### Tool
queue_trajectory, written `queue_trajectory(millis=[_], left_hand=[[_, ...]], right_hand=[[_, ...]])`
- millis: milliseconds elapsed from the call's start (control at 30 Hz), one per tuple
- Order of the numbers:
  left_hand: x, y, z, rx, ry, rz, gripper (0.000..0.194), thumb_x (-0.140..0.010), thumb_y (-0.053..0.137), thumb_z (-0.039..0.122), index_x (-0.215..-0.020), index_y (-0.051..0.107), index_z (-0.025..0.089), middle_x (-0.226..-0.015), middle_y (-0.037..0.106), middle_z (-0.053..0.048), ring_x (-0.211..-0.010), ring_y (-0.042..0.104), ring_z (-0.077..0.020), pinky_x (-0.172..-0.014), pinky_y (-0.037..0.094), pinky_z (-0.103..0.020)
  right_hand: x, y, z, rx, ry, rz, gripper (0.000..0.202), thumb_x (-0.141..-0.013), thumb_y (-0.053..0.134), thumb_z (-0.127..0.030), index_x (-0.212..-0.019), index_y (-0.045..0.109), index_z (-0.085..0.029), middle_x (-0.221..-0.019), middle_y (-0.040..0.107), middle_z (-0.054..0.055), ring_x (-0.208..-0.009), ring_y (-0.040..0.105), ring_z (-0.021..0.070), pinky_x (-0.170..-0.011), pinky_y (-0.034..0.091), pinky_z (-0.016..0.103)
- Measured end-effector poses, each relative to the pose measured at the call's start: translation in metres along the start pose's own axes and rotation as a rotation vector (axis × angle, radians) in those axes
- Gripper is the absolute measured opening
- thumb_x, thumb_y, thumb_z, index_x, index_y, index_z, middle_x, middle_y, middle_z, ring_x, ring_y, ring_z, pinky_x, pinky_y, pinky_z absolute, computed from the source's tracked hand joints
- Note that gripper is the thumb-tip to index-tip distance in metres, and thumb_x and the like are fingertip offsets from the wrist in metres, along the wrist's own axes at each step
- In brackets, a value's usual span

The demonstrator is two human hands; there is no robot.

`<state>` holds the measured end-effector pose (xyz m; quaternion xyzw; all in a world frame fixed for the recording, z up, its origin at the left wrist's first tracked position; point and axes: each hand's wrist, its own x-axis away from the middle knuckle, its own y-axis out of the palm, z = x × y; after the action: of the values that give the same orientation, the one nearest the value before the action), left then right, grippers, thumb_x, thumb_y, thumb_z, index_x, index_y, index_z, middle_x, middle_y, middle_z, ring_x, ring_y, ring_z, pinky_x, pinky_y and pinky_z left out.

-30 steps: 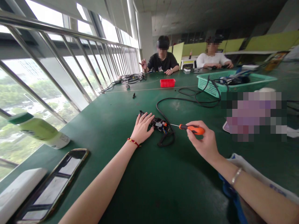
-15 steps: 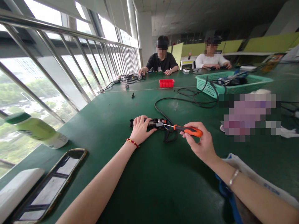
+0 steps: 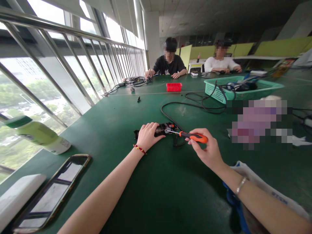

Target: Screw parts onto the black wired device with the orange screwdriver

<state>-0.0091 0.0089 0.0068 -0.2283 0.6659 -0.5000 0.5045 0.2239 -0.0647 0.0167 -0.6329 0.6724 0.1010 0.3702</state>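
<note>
Orange-and-black screwdriver point(image 3: 195, 136) sits gripped in the right hand point(image 3: 206, 147), fingers curled, its shaft pointing leftward to the black device point(image 3: 161, 130) clasped under the palm-down left hand point(image 3: 147, 136).

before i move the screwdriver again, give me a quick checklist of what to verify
1. Right grip closed on the screwdriver: ok.
2. Left grip on the black device: ok, fingers curled over it.
3. Screwdriver tip at the device's exposed end: ok.
4. Tip seated in a screw: cannot tell, too small.
5. Black cable clear of the screwdriver: not ok, it passes close by the shaft.
6. Phone away from both hands: ok.
</note>
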Motion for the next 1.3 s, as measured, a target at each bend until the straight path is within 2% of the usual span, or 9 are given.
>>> queue_trajectory(millis=[200, 500, 633, 767, 867, 967, 1067, 1133, 1300], left_hand=[[0.0003, -0.0005, 0.0006, 0.004, -0.002, 0.006, 0.046, -0.076, 0.058, 0.055, -0.103, 0.052, 0.019, -0.098, 0.062, -0.005, -0.091, 0.056, -0.0225, -0.077, 0.038, -0.035], [0.0005, -0.0014, 0.0007, 0.025, -0.007, -0.010, 0.045, -0.075, 0.059, 0.054, -0.103, 0.052, 0.020, -0.099, 0.061, -0.005, -0.091, 0.055, -0.0226, -0.078, 0.039, -0.035], [0.0021, -0.0041, -0.0006, 0.051, 0.019, -0.004, 0.043, -0.076, 0.059, 0.051, -0.104, 0.052, 0.019, -0.098, 0.061, -0.005, -0.091, 0.055, -0.0225, -0.079, 0.040, -0.035], [0.0037, -0.0055, -0.0017, 0.076, 0.028, -0.007, 0.040, -0.077, 0.058, 0.048, -0.106, 0.052, 0.020, -0.098, 0.061, -0.005, -0.091, 0.055, -0.0225, -0.080, 0.040, -0.035], [0.0045, -0.0057, -0.0016, 0.082, 0.039, -0.008, 0.038, -0.079, 0.057, 0.046, -0.106, 0.052, 0.020, -0.099, 0.060, -0.005, -0.092, 0.055, -0.0225, -0.080, 0.041, -0.035], [0.0048, -0.0057, -0.0011, 0.076, 0.040, -0.004, 0.038, -0.078, 0.057, 0.045, -0.106, 0.052, 0.019, -0.098, 0.060, -0.005, -0.091, 0.054, -0.0224, -0.080, 0.041, -0.035], [0.0047, -0.0054, -0.0010, 0.077, 0.035, -0.008, 0.038, -0.078, 0.058, 0.045, -0.105, 0.052, 0.019, -0.097, 0.060, -0.005, -0.091, 0.054, -0.0222, -0.079, 0.041, -0.035], [0.0044, -0.0052, -0.0012, 0.081, 0.035, -0.010, 0.037, -0.078, 0.057, 0.045, -0.105, 0.052, 0.020, -0.097, 0.060, -0.005, -0.091, 0.054, -0.0222, -0.079, 0.041, -0.035], [0.0045, -0.0053, -0.0020, 0.084, 0.038, -0.009, 0.038, -0.079, 0.057, 0.045, -0.106, 0.051, 0.020, -0.099, 0.060, -0.005, -0.092, 0.054, -0.0221, -0.080, 0.042, -0.035]], right_hand=[[-0.0003, -0.0004, -0.0005, -0.016, -0.005, 0.034, 0.018, -0.079, 0.057, -0.019, -0.096, 0.052, -0.021, -0.080, 0.064, 0.000, -0.073, 0.068, 0.0149, -0.070, 0.052, 0.027], [-0.0004, -0.0004, 0.0030, -0.026, 0.008, 0.007, 0.017, -0.079, 0.057, -0.021, -0.095, 0.052, -0.020, -0.081, 0.063, 0.001, -0.072, 0.066, 0.0149, -0.070, 0.051, 0.028], [-0.0005, -0.0022, 0.0018, -0.028, 0.030, -0.004, 0.013, -0.084, 0.051, -0.028, -0.093, 0.053, -0.020, -0.071, 0.061, -0.002, -0.057, 0.059, 0.0116, -0.058, 0.049, 0.026], [-0.0002, -0.0030, -0.0022, 0.118, -0.045, 0.046, 0.012, -0.085, 0.048, -0.029, -0.084, 0.056, -0.021, -0.066, 0.058, -0.002, -0.049, 0.051, 0.0088, -0.048, 0.042, 0.022], [0.0002, -0.0019, -0.0038, 0.189, -0.111, 0.137, 0.009, -0.081, 0.053, -0.023, -0.090, 0.055, -0.021, -0.071, 0.058, -0.002, -0.055, 0.055, 0.0100, -0.053, 0.046, 0.023], [0.0005, -0.0002, -0.0022, 0.192, -0.206, 0.208, 0.031, -0.074, 0.058, -0.017, -0.104, 0.051, -0.021, -0.086, 0.057, 0.002, -0.071, 0.061, 0.0141, -0.065, 0.051, 0.027], [0.0002, 0.0010, -0.0002, 0.186, -0.284, 0.218, 0.038, -0.073, 0.057, -0.014, -0.109, 0.048, -0.021, -0.095, 0.056, 0.006, -0.082, 0.061, 0.0179, -0.073, 0.052, 0.032], [-0.0004, 0.0008, -0.0004, 0.213, -0.306, 0.215, 0.035, -0.074, 0.058, -0.015, -0.107, 0.049, -0.021, -0.093, 0.058, 0.006, -0.083, 0.061, 0.0187, -0.073, 0.052, 0.033], [-0.0015, -0.0011, -0.0043, 0.336, -0.302, 0.145, 0.011, -0.078, 0.058, -0.022, -0.089, 0.055, -0.023, -0.075, 0.060, 0.001, -0.066, 0.058, 0.0157, -0.060, 0.048, 0.030]])
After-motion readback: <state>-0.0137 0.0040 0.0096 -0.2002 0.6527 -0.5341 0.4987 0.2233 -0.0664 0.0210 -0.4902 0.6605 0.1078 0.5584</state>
